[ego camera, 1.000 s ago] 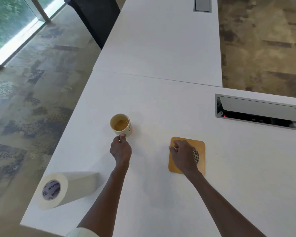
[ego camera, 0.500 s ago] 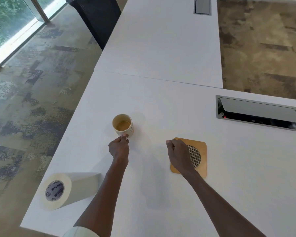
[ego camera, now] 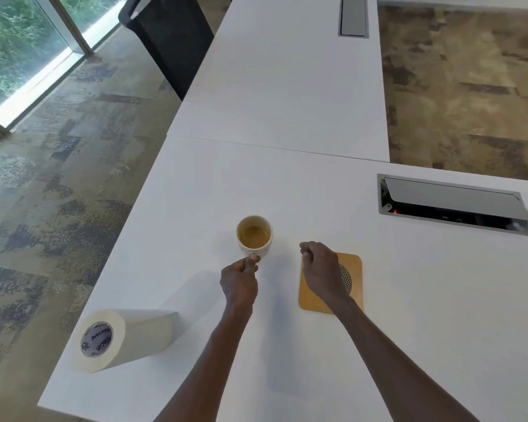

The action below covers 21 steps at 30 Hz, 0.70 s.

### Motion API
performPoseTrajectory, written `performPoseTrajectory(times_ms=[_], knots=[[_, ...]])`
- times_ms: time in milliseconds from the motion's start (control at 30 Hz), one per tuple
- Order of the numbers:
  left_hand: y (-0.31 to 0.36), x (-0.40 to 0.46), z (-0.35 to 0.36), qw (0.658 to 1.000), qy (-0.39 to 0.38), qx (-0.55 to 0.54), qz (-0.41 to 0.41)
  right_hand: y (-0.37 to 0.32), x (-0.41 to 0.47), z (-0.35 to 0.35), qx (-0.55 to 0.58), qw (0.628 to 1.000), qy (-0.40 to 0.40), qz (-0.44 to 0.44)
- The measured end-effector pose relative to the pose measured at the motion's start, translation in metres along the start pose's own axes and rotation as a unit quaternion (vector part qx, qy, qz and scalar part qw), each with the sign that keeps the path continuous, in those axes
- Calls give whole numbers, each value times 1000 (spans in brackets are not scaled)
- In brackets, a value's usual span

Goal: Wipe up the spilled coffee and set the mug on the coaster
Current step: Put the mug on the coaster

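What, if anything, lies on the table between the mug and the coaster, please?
In the head view, only bare white table separates the mug from the coaster; the right hand hovers over the coaster's near-left part.

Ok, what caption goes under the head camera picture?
Left hand grips the coffee mug; right hand over the coaster.

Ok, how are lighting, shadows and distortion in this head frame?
Head view: even daylight from the windows at upper left; soft shadows fall right of the paper towel roll and arms; table edges splay from the wide-angle lens; the mug is reasonably sharp, no strong glare.
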State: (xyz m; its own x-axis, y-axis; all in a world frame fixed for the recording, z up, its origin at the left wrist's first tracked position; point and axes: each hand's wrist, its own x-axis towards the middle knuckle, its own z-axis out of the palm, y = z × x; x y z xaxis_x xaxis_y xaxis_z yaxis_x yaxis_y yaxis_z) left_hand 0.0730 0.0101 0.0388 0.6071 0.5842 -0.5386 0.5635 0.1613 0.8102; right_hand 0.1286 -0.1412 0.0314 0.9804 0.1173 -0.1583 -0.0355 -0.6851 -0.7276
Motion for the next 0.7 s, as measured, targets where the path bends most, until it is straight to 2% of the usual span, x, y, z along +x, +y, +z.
performPoseTrajectory(times_ms=[167, 400, 700], knots=[[-8, -30, 27, 998, -57, 18, -7, 13, 1, -27, 8, 999, -12, 33], [-21, -58, 63, 987, -133, 94, 18, 44, -7, -62, 10, 999, -35, 32], [-39, -83, 96, 980, -155, 126, 7, 78, -24, -92, 27, 998, -35, 38]])
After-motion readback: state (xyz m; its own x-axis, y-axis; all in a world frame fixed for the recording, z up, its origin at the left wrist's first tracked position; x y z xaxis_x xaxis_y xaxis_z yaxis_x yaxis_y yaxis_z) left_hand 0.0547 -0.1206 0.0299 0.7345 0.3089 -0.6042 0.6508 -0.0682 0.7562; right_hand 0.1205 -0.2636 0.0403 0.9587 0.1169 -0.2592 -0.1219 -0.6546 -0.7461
